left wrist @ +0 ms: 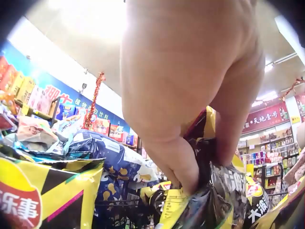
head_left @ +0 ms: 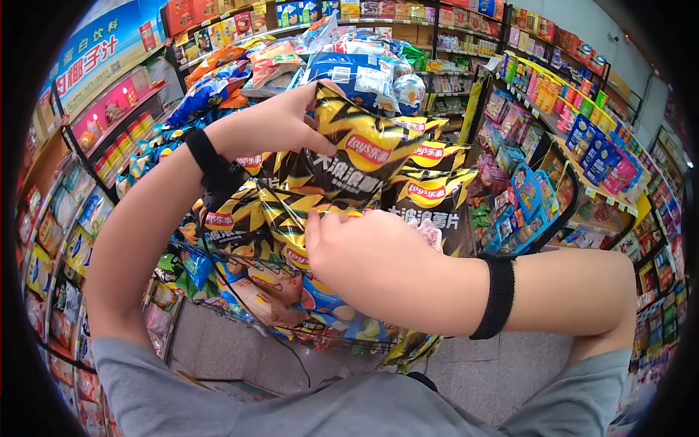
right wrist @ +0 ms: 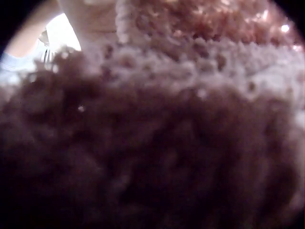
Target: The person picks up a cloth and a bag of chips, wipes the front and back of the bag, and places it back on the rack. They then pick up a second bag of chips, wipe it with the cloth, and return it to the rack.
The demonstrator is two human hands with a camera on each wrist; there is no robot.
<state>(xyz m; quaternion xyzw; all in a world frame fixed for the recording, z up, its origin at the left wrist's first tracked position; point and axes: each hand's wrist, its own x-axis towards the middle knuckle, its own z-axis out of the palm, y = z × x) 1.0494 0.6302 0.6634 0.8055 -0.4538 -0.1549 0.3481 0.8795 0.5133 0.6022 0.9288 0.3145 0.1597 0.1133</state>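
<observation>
My left hand grips a black and yellow bag of Lay's potato chips by its left side and holds it tilted above other bags of the same kind. In the left wrist view, thumb and fingers pinch the crinkled black film of the chip bag. Below and nearer the body, my right hand is curled around a pale pink fluffy cloth, which pokes out past the knuckles. Its fingertips are mostly hidden, close to the upright chip bags. Blurred pile of the cloth fills the right wrist view.
A wire rack carries the chip bags, with more snack bags in its lower part. Blue and orange bags are heaped behind. Stocked shelves curve around both sides. A dark cable hangs from the left wrist.
</observation>
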